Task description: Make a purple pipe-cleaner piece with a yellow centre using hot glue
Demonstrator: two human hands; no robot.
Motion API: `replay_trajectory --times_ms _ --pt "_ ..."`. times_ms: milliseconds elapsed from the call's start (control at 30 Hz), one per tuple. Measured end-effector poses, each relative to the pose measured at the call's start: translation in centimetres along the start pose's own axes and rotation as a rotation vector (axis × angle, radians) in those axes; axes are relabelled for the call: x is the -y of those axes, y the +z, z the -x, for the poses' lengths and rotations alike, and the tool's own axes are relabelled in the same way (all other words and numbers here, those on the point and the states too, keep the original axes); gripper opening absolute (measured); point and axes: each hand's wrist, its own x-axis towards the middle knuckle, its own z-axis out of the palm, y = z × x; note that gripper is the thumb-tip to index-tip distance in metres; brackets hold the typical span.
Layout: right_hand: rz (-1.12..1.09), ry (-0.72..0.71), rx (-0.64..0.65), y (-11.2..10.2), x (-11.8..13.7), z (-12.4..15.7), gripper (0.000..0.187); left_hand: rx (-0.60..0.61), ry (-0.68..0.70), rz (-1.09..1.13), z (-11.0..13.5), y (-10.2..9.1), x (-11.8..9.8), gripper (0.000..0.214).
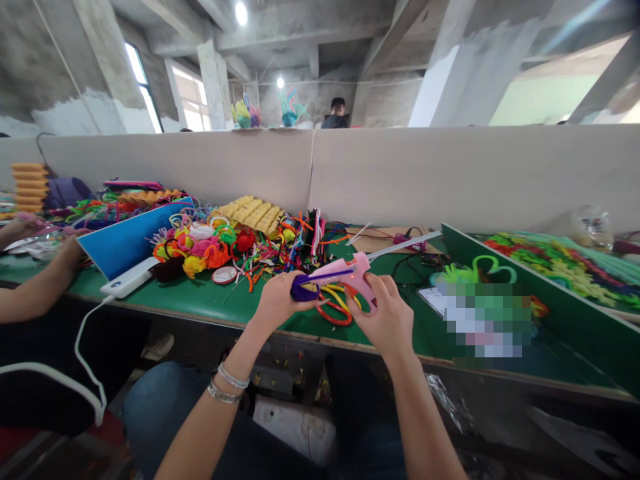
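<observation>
My left hand point(280, 299) is closed around a purple pipe-cleaner piece point(301, 287) held just above the green table point(235, 303). My right hand point(385, 317) grips a pink hot glue gun point(353, 275), its nozzle pointing left at the purple piece. A white glue stick point(405, 244) juts from the back of the gun up to the right. Red and yellow pipe-cleaner loops point(334, 308) lie on the table under my hands.
A heap of coloured pipe cleaners and pompoms point(225, 243) lies behind my hands, beside a blue board point(130, 243) and a white power strip point(127, 280). A green divider point(525, 287) fences off green craft pieces at right. Another person's arm point(35, 287) rests at left. A beige partition point(400, 173) closes the back.
</observation>
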Motion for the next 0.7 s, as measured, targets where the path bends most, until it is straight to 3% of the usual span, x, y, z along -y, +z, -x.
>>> replay_trajectory --times_ms 300,700 --pt "0.068 -0.056 -0.113 0.01 0.38 0.14 0.025 -0.098 0.041 0.01 -0.01 -0.11 -0.09 0.056" --pt "0.043 -0.075 -0.166 -0.26 0.58 0.06 0.024 -0.111 0.022 0.063 0.0 -0.27 -0.11 0.056"
